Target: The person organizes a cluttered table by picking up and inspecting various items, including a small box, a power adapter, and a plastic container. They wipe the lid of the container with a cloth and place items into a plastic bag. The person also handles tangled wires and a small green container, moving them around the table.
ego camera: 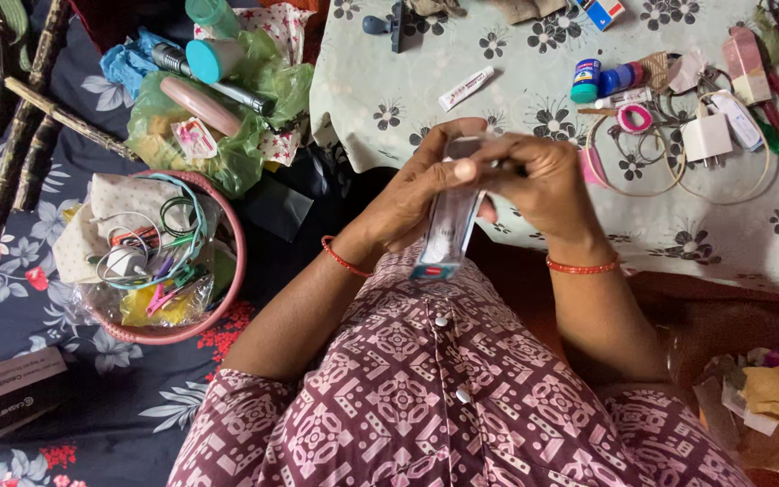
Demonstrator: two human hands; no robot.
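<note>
Both hands, left hand [412, 194] and right hand [547, 180], grip one long clear packet [448, 230] with a blue-and-red end, beside a pink basket [232, 225].

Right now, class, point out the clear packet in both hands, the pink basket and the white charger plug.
clear packet [448, 230], head view, middle of its clear wrapper.
pink basket [232, 225], head view, right rim.
white charger plug [707, 138], head view, body face.

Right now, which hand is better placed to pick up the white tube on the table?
Probably the left hand: the white tube lies just above it. The right hand sits farther off. Both hands grip the clear packet.
</note>
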